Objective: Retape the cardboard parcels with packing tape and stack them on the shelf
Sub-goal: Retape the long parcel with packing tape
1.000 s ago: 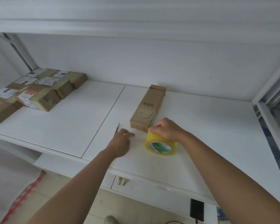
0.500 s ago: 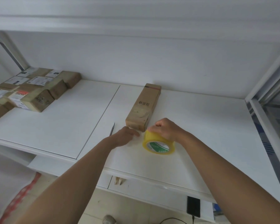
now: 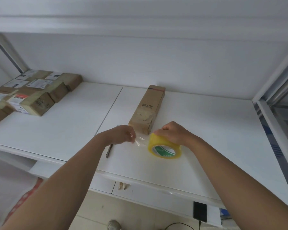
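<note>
In the middle of the frame the right hand (image 3: pixel 174 132) gripped the yellow tape roll (image 3: pixel 164 148) from above, fingers curled over it. The left hand (image 3: pixel 121 135) pinched the clear tape end (image 3: pixel 140 141) pulled out from the roll. Just behind them a long cardboard parcel (image 3: pixel 148 108) lay on the white shelf (image 3: pixel 206 130), and more parcels (image 3: pixel 33 93) sat at the upper left.

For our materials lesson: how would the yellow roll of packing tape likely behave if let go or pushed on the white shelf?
The yellow roll of packing tape is round and tilted on its edge under the right hand, so it would probably roll or flop flat. Its hollow core suggests it's light.
</note>
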Demonstrator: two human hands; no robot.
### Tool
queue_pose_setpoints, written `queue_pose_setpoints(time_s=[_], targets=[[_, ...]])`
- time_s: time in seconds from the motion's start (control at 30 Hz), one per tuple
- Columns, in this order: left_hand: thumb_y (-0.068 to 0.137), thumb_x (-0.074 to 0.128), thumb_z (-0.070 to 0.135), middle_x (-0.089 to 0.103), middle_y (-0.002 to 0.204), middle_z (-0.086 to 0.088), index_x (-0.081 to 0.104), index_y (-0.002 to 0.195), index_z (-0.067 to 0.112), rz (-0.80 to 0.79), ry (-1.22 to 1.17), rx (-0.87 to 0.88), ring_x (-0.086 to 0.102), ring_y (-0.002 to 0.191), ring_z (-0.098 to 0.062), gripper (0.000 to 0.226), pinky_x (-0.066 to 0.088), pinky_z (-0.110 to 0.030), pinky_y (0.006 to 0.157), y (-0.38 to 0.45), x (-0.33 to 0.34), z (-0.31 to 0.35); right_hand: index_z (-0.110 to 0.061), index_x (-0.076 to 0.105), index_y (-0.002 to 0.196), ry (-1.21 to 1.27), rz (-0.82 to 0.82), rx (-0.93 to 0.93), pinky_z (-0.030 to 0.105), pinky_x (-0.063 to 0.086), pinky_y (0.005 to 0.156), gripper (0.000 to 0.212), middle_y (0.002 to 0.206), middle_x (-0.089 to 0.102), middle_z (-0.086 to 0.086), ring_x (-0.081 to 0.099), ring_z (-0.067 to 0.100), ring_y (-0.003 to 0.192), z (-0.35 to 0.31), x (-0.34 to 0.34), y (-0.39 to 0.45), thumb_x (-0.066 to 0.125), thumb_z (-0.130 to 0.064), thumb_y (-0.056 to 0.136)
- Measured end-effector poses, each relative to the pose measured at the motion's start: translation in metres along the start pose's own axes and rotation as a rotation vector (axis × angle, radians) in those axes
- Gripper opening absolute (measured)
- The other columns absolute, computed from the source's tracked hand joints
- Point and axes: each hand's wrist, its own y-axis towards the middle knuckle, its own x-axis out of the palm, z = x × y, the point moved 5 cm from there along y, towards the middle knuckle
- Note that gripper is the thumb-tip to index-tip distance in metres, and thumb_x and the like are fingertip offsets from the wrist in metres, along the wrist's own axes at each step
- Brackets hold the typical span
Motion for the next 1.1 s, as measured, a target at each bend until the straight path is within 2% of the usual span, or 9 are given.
queue_pose_setpoints(time_s=[0.07,0.23,0.37,0.47,0.67,0.77,0.9,0.97,1.1], targets=[[0.090,0.067,0.008,0.069,0.083,0.004,0.068,0.093,0.017,-0.018,0.004,-0.016,0.057,0.077,-0.013,0.010,0.045,-0.020,0.066,-0.002,-0.006,0.008,-0.020,0.035,0.061,-0.013,-0.024,0.015,0.030,0.030,0.057,0.054,0.060,0.033,-0.003,0.036,0.015,0.056,-0.001,-0.002,-0.003,0.063,-0.058,0.088],[0.086,0.070,0.010,0.075,0.087,0.000,0.064,0.107,0.021,-0.061,-0.053,-0.026,0.067,0.091,-0.017,0.024,0.052,-0.032,0.092,0.002,-0.019,0.013,-0.020,0.036,0.064,0.030,-0.027,0.044,0.029,0.030,0.059,0.056,0.063,0.035,-0.003,0.038,0.016,0.057,0.000,-0.015,-0.009,0.065,-0.064,0.083],[0.088,0.068,0.002,0.075,0.088,-0.006,0.071,0.097,0.007,-0.049,-0.142,0.053,0.069,0.088,-0.017,0.011,0.054,-0.025,0.082,0.007,-0.028,0.024,-0.016,0.053,0.070,-0.014,-0.015,0.022,0.028,0.034,0.059,0.044,0.065,0.044,-0.001,0.044,0.014,0.060,-0.002,-0.030,-0.011,0.068,-0.055,0.085],[0.090,0.065,0.001,0.070,0.089,-0.009,0.069,0.098,-0.002,-0.045,-0.244,0.110,0.064,0.085,-0.018,0.009,0.053,-0.022,0.076,0.010,-0.034,0.032,-0.015,0.054,0.067,-0.075,0.036,0.016,0.029,0.031,0.057,0.043,0.062,0.043,-0.001,0.043,0.014,0.059,-0.005,-0.040,-0.009,0.067,-0.050,0.087],[0.092,0.066,0.003,0.068,0.085,-0.011,0.069,0.098,0.005,0.047,-0.351,0.131,0.063,0.082,-0.021,0.007,0.055,-0.033,0.086,0.023,-0.050,0.033,-0.020,0.062,0.065,-0.093,0.128,0.011,0.029,0.037,0.061,0.036,0.062,0.054,-0.006,0.052,0.014,0.065,-0.011,-0.054,0.002,0.067,-0.046,0.089],[0.089,0.070,0.002,0.068,0.084,-0.015,0.068,0.101,0.005,0.096,-0.423,0.106,0.066,0.076,-0.022,0.012,0.059,-0.028,0.081,0.028,-0.058,0.029,-0.031,0.066,0.085,-0.151,0.121,0.005,0.027,0.042,0.066,0.021,0.084,0.064,-0.010,0.060,0.011,0.081,-0.021,-0.058,0.005,0.072,-0.051,0.084],[0.085,0.074,0.003,0.071,0.093,-0.019,0.069,0.097,-0.002,0.161,-0.518,0.061,0.069,0.082,-0.022,0.014,0.059,-0.028,0.082,0.036,-0.068,0.022,-0.040,0.045,0.133,-0.285,0.072,0.005,0.029,0.044,0.077,0.073,0.119,0.053,-0.010,0.054,0.016,0.104,-0.033,-0.057,0.003,0.084,-0.047,0.072],[0.087,0.074,0.006,0.070,0.092,-0.017,0.070,0.093,0.000,0.189,-0.563,0.050,0.068,0.081,-0.020,0.009,0.059,-0.024,0.076,0.040,-0.073,0.021,-0.038,0.038,0.136,-0.331,0.086,-0.014,0.030,0.044,0.074,0.076,0.121,0.051,-0.004,0.052,0.019,0.102,-0.039,-0.058,0.006,0.084,-0.041,0.075],[0.089,0.073,0.011,0.065,0.084,-0.010,0.069,0.090,0.005,0.240,-0.606,0.064,0.063,0.078,-0.017,0.007,0.056,-0.020,0.070,0.048,-0.080,0.023,-0.036,0.044,0.129,-0.340,0.210,-0.072,0.029,0.041,0.074,0.060,0.124,0.052,-0.004,0.052,0.019,0.102,-0.051,-0.068,0.012,0.078,-0.042,0.080]])
